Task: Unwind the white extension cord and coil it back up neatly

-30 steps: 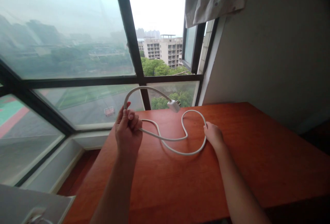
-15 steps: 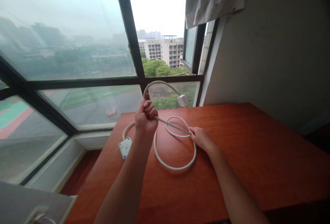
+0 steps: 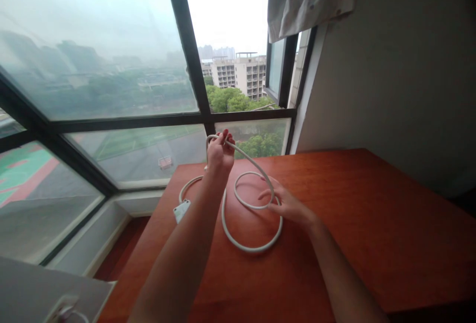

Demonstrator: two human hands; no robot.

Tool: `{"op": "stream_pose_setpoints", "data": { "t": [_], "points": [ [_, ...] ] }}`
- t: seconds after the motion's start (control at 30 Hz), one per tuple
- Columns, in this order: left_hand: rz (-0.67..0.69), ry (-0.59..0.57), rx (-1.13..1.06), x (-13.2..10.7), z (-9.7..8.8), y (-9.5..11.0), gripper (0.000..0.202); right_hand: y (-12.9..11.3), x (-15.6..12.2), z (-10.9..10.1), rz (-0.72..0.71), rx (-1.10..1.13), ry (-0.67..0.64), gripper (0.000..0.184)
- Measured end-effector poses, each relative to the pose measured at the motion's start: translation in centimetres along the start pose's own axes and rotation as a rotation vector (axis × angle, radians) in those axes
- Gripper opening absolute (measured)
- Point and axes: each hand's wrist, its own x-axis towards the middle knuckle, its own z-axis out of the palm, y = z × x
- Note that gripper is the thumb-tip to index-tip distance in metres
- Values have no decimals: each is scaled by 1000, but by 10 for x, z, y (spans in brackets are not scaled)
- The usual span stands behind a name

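Red-brown table [image 3: 372, 243] fills the lower frame. At centre the right hand [image 3: 288, 205] lies loosely open, fingertips on the white cable [image 3: 245, 247], which is coiled flat in two loops just left of it. Farther back and raised, the left hand [image 3: 219, 153] pinches a strand arcing down toward the right hand. Half a second ago that strand ran taut and the left hand sat lower. Window [image 3: 111, 65] beyond.

Left hand [image 3: 220, 153] raised, fingers [image 3: 225, 138] pinched shut; right hand [image 3: 288, 205] low, palm down, fingers loosely spread
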Motion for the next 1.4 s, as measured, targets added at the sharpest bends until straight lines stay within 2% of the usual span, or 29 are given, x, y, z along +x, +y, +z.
{"op": "stream_pose_setpoints", "data": {
  "t": [0.03,0.07,0.2,0.27,0.37,0.43,0.5,0.6,0.7,0.77,0.83,0.9,0.97,1.0,1.07,1.17,1.23,1.3,1.4],
  "points": [
    [32,-26,48,1,-1,1,14,-2,0,-2,19,67,-6,15],
    [59,-62,95,1,-3,4,10,-4,-1,-3,54,145,4,16],
    [95,-187,234,-4,-18,21,9,0,1,-6,305,484,159,39],
    [56,-209,219,-8,-30,29,13,5,4,-6,389,564,261,45],
    [-34,-179,122,-15,-48,29,15,19,7,-5,446,553,435,51],
    [-83,-163,91,-18,-57,22,17,32,6,-6,470,486,546,48],
    [-119,-170,104,-19,-63,10,22,45,3,-8,512,363,588,42],
    [-161,-181,179,-18,-68,-9,26,60,-3,-14,634,-5,496,32],
    [-181,-131,297,-17,-80,-25,28,66,-8,-21,694,-409,374,28],
    [-197,-61,455,-17,-94,-28,28,67,-10,-24,684,-567,319,28],
    [-127,-22,695,-14,-109,-25,28,66,-11,-26,666,-645,270,28],
    [71,-29,946,-8,-124,-16,29,65,-12,-27,655,-663,234,28],
    [330,18,1229,1,-136,-6,29,65,-13,-28,639,-650,223,28],
    [419,38,1404,5,-141,-1,31,65,-14,-29,629,-642,223,29],
    [440,-3,1762,10,-148,4,34,66,-16,-30,617,-626,235,29],
    [337,-130,2184,9,-153,4,31,69,-19,-32,641,-625,277,28],
    [312,-194,2318,2,-153,3,28,71,-19,-33,667,-635,321,28],
    [344,-197,2365,-6,-152,2,29,70,-17,-34,656,-621,373,27],
    [498,-174,2348,-21,-145,0,33,66,-13,-32,569,-541,457,28]
  ]
}}
